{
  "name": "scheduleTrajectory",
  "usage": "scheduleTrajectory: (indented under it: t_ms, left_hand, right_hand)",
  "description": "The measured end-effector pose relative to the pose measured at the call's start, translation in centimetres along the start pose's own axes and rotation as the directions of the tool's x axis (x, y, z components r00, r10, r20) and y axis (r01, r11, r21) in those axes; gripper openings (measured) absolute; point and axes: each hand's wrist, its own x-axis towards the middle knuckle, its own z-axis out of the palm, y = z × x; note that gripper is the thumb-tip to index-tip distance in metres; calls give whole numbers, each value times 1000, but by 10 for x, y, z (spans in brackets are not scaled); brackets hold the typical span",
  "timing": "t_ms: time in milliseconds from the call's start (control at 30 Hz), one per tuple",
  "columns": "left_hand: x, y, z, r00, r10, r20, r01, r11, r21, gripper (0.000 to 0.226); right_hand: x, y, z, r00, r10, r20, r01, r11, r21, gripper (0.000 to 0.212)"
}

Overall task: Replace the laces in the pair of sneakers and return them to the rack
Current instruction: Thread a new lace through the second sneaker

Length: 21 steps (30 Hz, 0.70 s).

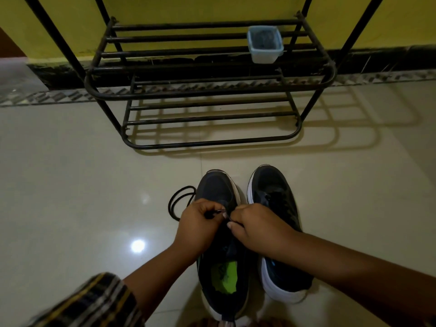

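Two dark sneakers with white soles stand side by side on the floor, toes pointing at the rack. The left sneaker (215, 187) shows a green insole. Over its eyelets my left hand (198, 226) pinches the tip of a black lace (180, 200), which loops out onto the floor to the left. My right hand (256, 228) pinches the lace or the eyelet edge right beside it; I cannot tell which. The right sneaker (277, 190) is laced and untouched.
A black metal shoe rack (210, 93) stands against the yellow wall ahead, both shelves bare except for a small lidded plastic box (264, 46) at the upper right. Glossy beige floor tiles (82, 185) surround the shoes.
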Motion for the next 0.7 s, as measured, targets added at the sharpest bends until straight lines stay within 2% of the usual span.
scheduleTrajectory:
  t_ms: [267,400,467,533,567,633,700]
  left_hand:
    - [-4,1,6,991,-96,-94,83,988,-130,31]
    - [-5,8,3,990,-138,20,139,970,-198,27]
    - [-5,13,2,988,-128,90,143,972,-185,23]
    - [-4,13,3,985,-140,102,156,974,-164,22]
    - [-2,12,3,983,-160,91,173,972,-157,22]
    - [0,9,3,979,-188,80,198,969,-149,20]
    - [0,6,4,980,-185,79,195,971,-139,19]
  right_hand:
    - [1,-3,3,1000,-10,10,10,999,-31,27]
    - [1,-3,5,1000,19,17,-18,999,-44,28]
    - [1,-1,7,999,27,25,-26,999,-39,29]
    - [1,0,7,998,55,39,-54,998,-25,32]
    - [2,0,7,996,85,36,-86,996,14,34]
    - [6,4,5,977,213,4,-207,948,242,34]
    - [13,10,4,944,326,-44,-279,863,420,16]
